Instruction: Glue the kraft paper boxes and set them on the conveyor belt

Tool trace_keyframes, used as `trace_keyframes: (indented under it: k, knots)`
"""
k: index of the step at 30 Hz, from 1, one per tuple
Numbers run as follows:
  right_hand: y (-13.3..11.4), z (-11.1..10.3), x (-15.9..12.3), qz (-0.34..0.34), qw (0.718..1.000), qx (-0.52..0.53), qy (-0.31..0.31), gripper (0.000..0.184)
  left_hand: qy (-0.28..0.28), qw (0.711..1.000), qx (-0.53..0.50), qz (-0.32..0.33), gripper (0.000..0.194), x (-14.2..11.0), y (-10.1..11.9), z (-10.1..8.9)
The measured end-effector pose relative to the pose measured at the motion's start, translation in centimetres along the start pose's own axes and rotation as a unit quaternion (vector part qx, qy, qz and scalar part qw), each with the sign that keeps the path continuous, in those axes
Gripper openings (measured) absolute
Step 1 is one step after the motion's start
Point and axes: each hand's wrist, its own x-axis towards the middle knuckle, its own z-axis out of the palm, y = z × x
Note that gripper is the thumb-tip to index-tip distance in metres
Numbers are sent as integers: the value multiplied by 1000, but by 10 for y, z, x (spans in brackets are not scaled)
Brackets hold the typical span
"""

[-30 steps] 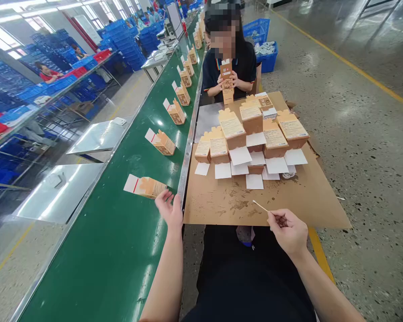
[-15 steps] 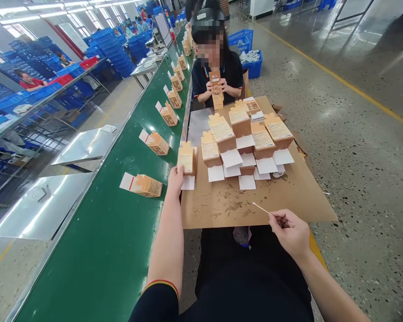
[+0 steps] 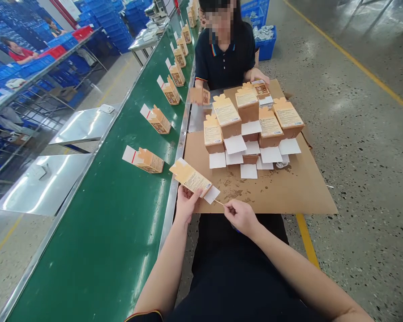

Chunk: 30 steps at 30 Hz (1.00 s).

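Note:
My left hand [image 3: 187, 202] is closed around a tan and brown carton [image 3: 192, 178], tilted over the near left corner of the cardboard sheet. The carton's white end flap [image 3: 212, 194] sticks out toward my right hand [image 3: 241, 216]. Pinched in my right fingers is a thin cotton swab [image 3: 219, 203]; its far tip lies at the white flap, and I cannot tell whether it touches. Beyond my hands, several similar cartons [image 3: 226, 112] are piled with white flaps hanging toward me. Dark wet-looking marks [image 3: 237, 188] spot the cardboard sheet [image 3: 298, 192].
On my left runs a green conveyor belt [image 3: 121, 232] carrying a row of cartons [image 3: 151, 161]. A co-worker [image 3: 225, 58] sits across the table, one hand on a carton [image 3: 200, 95] near the belt. Blue crates [image 3: 266, 44] stand on the floor behind.
My left hand has lifted the carton off the sheet and turned it toward me. My right hand has brought the swab left to its flap. The co-worker's carton has moved down toward the belt.

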Motion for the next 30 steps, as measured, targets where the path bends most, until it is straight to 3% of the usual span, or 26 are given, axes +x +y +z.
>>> trace_keyframes:
  k: [6,12,19,26,30]
  knots:
    - [9,5,0,9,999,-33,-34,23,-14,1000,19,7,74,-1,5,-1]
    - [12,-21,3,111,991,27,66,28,-10,998,53,37,80,-7,1,3]
    - [3,-51,0,144,974,54,169,35,19,976,193,102,86,-30,-6,11]
    - [1,-64,-3,168,965,40,197,37,33,968,230,91,78,-31,-6,12]
    - [1,-61,0,157,971,48,176,39,28,959,269,86,75,-30,-4,19]
